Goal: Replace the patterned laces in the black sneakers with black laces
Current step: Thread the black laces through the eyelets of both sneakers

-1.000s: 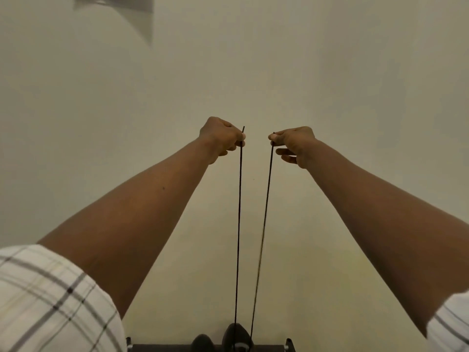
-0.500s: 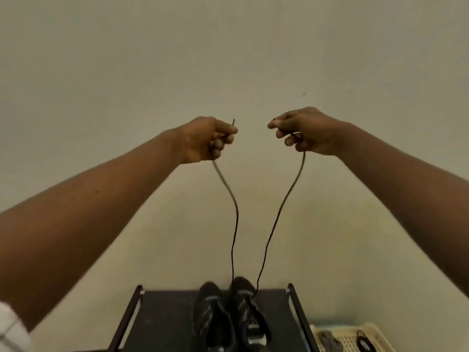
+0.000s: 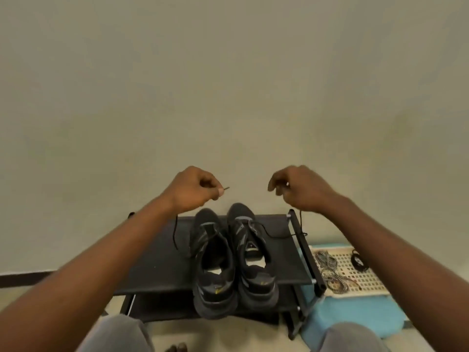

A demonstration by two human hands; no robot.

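Our left hand [image 3: 193,193] holds one stiff end of a thin black lace [image 3: 301,221], its fingers clamped on the tip, which pokes out to the right. From there the strand drops, loops over the top shelf of a low black metal-framed shoe rack [image 3: 157,262] and crosses toward the shoes. Our right hand [image 3: 303,193] hangs at the same height with its fingers curled together. The other strand rises straight up into its underside, so we take it as gripped there. A pair of black low-top sneakers with grey trim [image 3: 215,298] stands side by side on that shelf, toes to the beige wall [image 3: 228,97], and the lace is threaded through the front eyelets of the right-hand sneaker [image 3: 256,288]. Right of the rack a cream perforated plastic tray [image 3: 365,280] lies on a blue mat [image 3: 355,318], holding black-and-white patterned laces [image 3: 327,261] and a small coil of black cord [image 3: 357,260].
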